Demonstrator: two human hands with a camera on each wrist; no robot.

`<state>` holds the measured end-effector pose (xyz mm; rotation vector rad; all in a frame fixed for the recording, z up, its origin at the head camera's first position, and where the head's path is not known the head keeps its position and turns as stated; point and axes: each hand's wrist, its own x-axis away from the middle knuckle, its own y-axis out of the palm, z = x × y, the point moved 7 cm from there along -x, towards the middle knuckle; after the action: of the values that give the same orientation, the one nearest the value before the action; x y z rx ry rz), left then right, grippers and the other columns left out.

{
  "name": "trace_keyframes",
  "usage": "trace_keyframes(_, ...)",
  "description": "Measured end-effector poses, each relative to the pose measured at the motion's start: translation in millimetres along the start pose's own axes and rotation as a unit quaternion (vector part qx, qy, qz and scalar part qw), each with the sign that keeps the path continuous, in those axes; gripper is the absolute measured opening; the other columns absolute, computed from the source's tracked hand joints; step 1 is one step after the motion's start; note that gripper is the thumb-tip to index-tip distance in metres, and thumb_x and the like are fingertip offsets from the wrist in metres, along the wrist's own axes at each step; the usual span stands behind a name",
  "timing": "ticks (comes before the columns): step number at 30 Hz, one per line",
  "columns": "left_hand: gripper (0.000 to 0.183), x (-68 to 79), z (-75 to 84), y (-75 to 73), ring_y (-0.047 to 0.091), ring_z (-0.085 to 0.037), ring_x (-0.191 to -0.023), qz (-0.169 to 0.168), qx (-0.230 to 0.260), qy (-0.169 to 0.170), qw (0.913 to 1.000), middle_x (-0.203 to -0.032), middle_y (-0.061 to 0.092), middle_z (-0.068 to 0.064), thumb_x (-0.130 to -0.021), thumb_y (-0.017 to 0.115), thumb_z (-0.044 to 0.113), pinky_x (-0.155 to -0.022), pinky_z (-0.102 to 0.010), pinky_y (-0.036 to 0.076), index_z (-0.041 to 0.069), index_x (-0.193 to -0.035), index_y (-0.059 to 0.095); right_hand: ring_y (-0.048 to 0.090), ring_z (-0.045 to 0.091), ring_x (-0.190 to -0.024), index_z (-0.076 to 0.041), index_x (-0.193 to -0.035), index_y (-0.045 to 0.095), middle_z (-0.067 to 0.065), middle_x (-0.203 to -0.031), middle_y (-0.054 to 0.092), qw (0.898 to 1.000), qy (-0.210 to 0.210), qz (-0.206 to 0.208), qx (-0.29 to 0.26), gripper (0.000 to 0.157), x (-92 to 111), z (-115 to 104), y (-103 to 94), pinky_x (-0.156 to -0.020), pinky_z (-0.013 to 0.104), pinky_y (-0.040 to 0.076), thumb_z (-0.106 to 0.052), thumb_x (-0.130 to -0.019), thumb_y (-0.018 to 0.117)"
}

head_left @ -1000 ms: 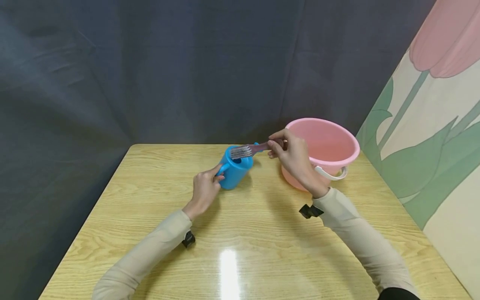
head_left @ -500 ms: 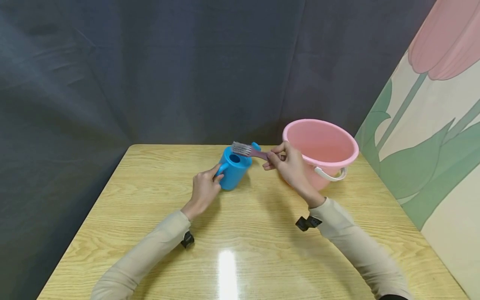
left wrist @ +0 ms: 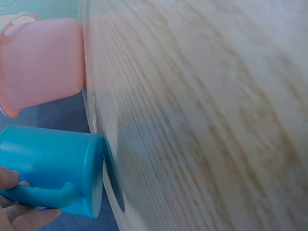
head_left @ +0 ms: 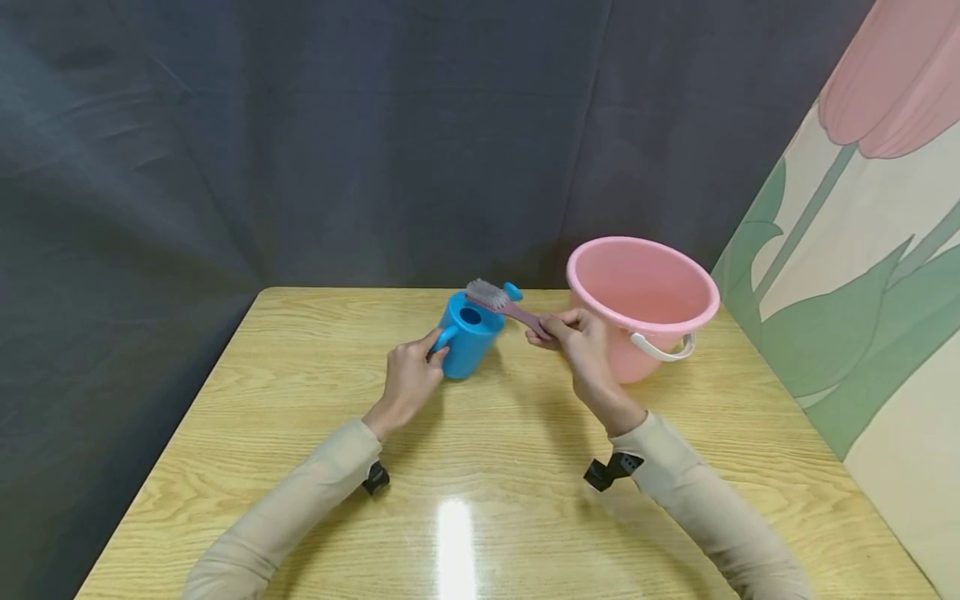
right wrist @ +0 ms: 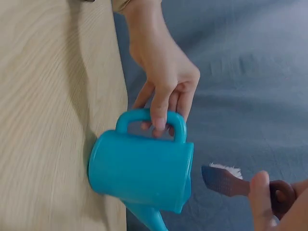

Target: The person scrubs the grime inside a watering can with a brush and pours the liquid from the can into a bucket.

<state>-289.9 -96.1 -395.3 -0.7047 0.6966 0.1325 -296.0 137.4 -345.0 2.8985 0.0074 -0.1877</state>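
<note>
A bright blue plastic watering can [head_left: 468, 343] is held at its loop handle, round which the fingers of the left hand [head_left: 408, 379] are curled; whether its base rests fully on the pale wood-grain counter [head_left: 322, 367] cannot be told. Near the can's round opening, apart from it, a mauve brush with greyish bristles [head_left: 507, 307] is held bristles upward, its handle pinched by the right hand [head_left: 588, 354]. Right of the can, a pink plastic bucket [head_left: 626, 360] is placed; behind the can, dark blue-grey cloth [head_left: 412, 150] is hung.

Room opens between watering can [head_left: 467, 348] and bucket [head_left: 628, 357], the brush [head_left: 489, 296] barring above.
</note>
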Motion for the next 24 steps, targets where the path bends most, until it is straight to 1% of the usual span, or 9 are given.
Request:
trace_keyframes(4, 0.019, 0.0, -0.6, 1.0, 0.071, -0.023, -0.069, -0.002, -0.003, -0.001, 1.0000, -0.091, 0.074, -0.019, -0.091, 0.069, -0.001, -0.063, -0.042, 0.058, -0.004, -0.109, 0.071, 0.072, 0.015, -0.071, 0.017, -0.097, 0.056, 0.011, -0.085, 0.069, 1.000, 0.022, -0.002, -0.022, 0.009, 2.3, 3.1, -1.1, -0.076, 0.027, 0.058, 0.011, -0.096, 0.050)
trace_keyframes(7, 0.018, -0.1, -0.7, 1.1, 0.070, -0.022, -0.068, -0.003, -0.004, 0.001, 1.0000, -0.089, 0.073, -0.019, -0.091, 0.069, -0.001, -0.062, -0.042, 0.058, -0.004, -0.108, 0.071, 0.072, 0.016, -0.073, 0.010, -0.091, 0.057, 0.011, -0.083, 0.070, 0.997, 0.055, -0.008, -0.052, 0.006, 3.7, 5.5, -0.1, -0.079, 0.030, 0.058, 0.008, -0.095, 0.054)
trace_keyframes(11, 0.017, -0.1, -0.7, 1.0, 0.071, -0.025, -0.072, -0.003, -0.006, 0.002, 1.0000, -0.089, 0.073, -0.019, -0.090, 0.071, -0.001, -0.064, -0.043, 0.058, -0.004, -0.107, 0.071, 0.072, 0.016, -0.074, 0.002, -0.081, 0.065, 0.008, -0.079, 0.072, 0.991, 0.109, -0.027, -0.075, 0.017, 4.2, 9.0, 0.2, -0.081, 0.029, 0.057, 0.007, -0.094, 0.055)
trace_keyframes(15, 0.017, 0.3, -1.5, 1.4, 0.072, -0.029, -0.078, -0.003, -0.004, 0.001, 1.0000, -0.091, 0.073, -0.019, -0.090, 0.071, -0.001, -0.067, -0.044, 0.059, -0.004, -0.107, 0.071, 0.071, 0.015, -0.075, -0.005, -0.080, 0.072, 0.007, -0.082, 0.072, 0.985, 0.141, -0.053, -0.084, 0.027, 4.4, 9.8, -0.5, -0.081, 0.026, 0.056, 0.008, -0.095, 0.055)
trace_keyframes(17, 0.018, 0.5, -1.7, 1.4, 0.073, -0.029, -0.079, -0.004, -0.003, 0.000, 1.0000, -0.091, 0.073, -0.019, -0.090, 0.071, -0.001, -0.067, -0.045, 0.059, -0.004, -0.107, 0.071, 0.070, 0.015, -0.076, -0.005, -0.085, 0.072, 0.006, -0.085, 0.072, 0.983, 0.149, -0.062, -0.088, 0.025, 4.2, 10.6, -1.0, -0.079, 0.025, 0.056, 0.009, -0.096, 0.055)
trace_keyframes(19, 0.018, 0.7, -2.1, 1.2, 0.072, -0.029, -0.078, -0.004, -0.004, -0.002, 1.0000, -0.091, 0.073, -0.019, -0.089, 0.072, 0.000, -0.067, -0.044, 0.058, -0.004, -0.107, 0.071, 0.069, 0.015, -0.078, -0.001, -0.098, 0.068, 0.006, -0.088, 0.070, 0.982, 0.154, -0.068, -0.083, 0.018, 3.7, 12.5, -2.0, -0.079, 0.025, 0.056, 0.010, -0.096, 0.054)
trace_keyframes(20, 0.018, 0.7, -2.1, 1.1, 0.073, -0.029, -0.079, -0.005, -0.004, -0.003, 1.0000, -0.091, 0.073, -0.019, -0.089, 0.072, 0.000, -0.067, -0.045, 0.059, -0.004, -0.107, 0.071, 0.069, 0.015, -0.079, 0.002, -0.106, 0.065, 0.006, -0.089, 0.070, 0.982, 0.156, -0.072, -0.079, 0.018, 3.5, 13.9, -2.4, -0.078, 0.024, 0.056, 0.011, -0.096, 0.053)
trace_keyframes(22, 0.019, 0.4, -1.9, 0.8, 0.073, -0.029, -0.080, -0.006, -0.004, -0.006, 1.0000, -0.091, 0.073, -0.019, -0.089, 0.072, 0.001, -0.068, -0.045, 0.058, -0.004, -0.107, 0.071, 0.068, 0.014, -0.082, 0.009, -0.124, 0.055, 0.005, -0.091, 0.069, 0.981, 0.160, -0.084, -0.066, 0.029, 2.9, 16.7, -2.8, -0.079, 0.024, 0.056, 0.012, -0.096, 0.050)
trace_keyframes(24, 0.019, 0.3, -1.7, 0.6, 0.073, -0.029, -0.081, -0.007, -0.007, -0.008, 0.9999, -0.091, 0.074, -0.019, -0.089, 0.073, 0.001, -0.068, -0.045, 0.059, -0.004, -0.107, 0.072, 0.067, 0.012, -0.084, 0.015, -0.137, 0.043, 0.004, -0.093, 0.068, 0.981, 0.161, -0.096, -0.041, 0.041, 2.1, 20.0, -3.6, -0.078, 0.023, 0.055, 0.014, -0.096, 0.049)
